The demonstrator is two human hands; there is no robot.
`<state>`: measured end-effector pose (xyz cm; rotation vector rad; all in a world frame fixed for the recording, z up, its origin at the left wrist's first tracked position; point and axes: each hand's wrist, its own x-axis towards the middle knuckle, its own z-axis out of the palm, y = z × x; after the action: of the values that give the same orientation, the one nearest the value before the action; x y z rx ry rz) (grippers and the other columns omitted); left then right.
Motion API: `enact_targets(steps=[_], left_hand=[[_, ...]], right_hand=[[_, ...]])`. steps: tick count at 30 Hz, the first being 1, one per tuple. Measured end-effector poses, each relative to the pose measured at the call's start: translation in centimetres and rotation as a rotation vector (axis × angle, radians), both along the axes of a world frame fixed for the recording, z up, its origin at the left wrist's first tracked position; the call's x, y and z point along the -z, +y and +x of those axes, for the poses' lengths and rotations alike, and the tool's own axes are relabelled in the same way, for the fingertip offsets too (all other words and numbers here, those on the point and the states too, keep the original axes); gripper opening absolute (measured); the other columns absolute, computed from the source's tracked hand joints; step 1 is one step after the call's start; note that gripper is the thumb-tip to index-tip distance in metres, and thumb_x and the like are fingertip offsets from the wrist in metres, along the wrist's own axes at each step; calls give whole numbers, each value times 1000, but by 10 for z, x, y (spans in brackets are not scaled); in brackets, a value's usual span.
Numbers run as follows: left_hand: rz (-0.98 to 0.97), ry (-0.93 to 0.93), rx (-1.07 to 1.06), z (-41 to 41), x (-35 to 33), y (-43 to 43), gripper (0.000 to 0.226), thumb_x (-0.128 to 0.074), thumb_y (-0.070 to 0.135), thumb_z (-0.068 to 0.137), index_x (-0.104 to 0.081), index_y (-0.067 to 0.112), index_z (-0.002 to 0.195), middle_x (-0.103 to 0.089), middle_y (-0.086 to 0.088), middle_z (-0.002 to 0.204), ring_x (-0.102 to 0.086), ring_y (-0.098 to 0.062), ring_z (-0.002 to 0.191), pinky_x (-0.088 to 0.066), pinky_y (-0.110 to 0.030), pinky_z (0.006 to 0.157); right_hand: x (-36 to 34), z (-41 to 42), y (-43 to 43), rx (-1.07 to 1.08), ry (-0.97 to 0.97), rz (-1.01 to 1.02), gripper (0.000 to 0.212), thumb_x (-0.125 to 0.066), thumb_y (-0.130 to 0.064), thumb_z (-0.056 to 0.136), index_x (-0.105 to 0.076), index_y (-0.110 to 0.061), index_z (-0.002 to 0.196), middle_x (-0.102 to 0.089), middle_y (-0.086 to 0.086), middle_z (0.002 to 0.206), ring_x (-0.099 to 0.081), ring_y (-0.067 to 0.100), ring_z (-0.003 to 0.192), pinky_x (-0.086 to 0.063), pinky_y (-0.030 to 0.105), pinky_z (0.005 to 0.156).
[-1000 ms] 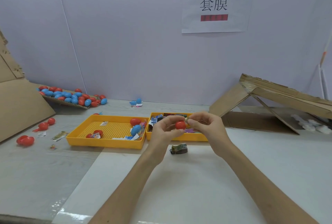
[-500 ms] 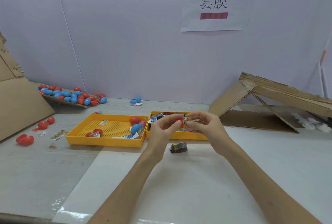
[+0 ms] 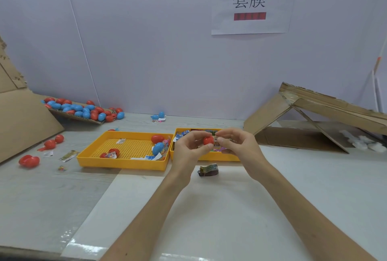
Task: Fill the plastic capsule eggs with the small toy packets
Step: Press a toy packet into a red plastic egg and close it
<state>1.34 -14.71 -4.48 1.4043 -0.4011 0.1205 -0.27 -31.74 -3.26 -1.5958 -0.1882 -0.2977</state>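
The left hand (image 3: 189, 149) holds one small red plastic capsule egg (image 3: 208, 140) in a closed finger grip, above the right yellow plastic tray (image 3: 206, 157). The egg's long axis cannot be told. The right hand (image 3: 236, 145) pinches one small printed toy packet (image 3: 216, 138) against the egg at its 3 o'clock side.

Left hand (image 3: 189, 149) pinches red plastic capsule egg (image 3: 208, 140); right hand (image 3: 236, 145) presses small printed toy packet (image 3: 215, 139) against it, above right yellow plastic tray's (image 3: 206, 157) near edge.

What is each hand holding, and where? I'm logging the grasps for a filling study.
The left hand pinches a red egg half by its rounded shell; the right hand holds a small toy packet by its end, at the egg's opening.
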Motion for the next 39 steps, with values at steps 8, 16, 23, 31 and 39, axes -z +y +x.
enact_targets(steps=[8,16,23,31,39], left_hand=[[-35,31,-7,1,0,1,25,-78,7,84,-75,14,108,-77,2,99,-72,-8,95,-54,-15,77],[-41,53,-27,1,-1,1,25,-80,8,83,-76,20,105,-78,5,97,-72,-6,94,-53,-14,75],[17,48,-59,0,-1,0,30,-81,8,81,-76,13,110,-77,-1,102,-71,-10,97,-53,-14,76],[56,29,-77,0,-1,0,30,-82,10,81,-76,12,110,-76,-3,103,-71,-11,96,-54,-15,76],[75,16,-72,-1,-2,0,26,-83,9,80,-77,12,105,-76,-4,99,-70,-8,90,-54,-16,75]], right_hand=[[-1,-4,5,139,-316,-208,14,-80,-5,82,-74,-17,84,-70,-3,93,-70,12,85,-55,21,65],[1,-4,5,190,-431,-423,13,-81,-10,82,-77,-23,83,-68,-11,94,-66,14,95,-57,40,73],[0,-5,6,219,-468,-491,11,-79,-6,83,-77,-17,83,-65,-6,94,-63,13,93,-53,43,70],[0,-7,6,221,-468,-505,10,-78,-5,83,-77,-15,82,-65,-3,92,-63,14,87,-52,41,70],[0,-6,4,192,-445,-504,13,-76,-2,84,-75,-15,82,-68,-4,89,-64,13,87,-46,18,68]])
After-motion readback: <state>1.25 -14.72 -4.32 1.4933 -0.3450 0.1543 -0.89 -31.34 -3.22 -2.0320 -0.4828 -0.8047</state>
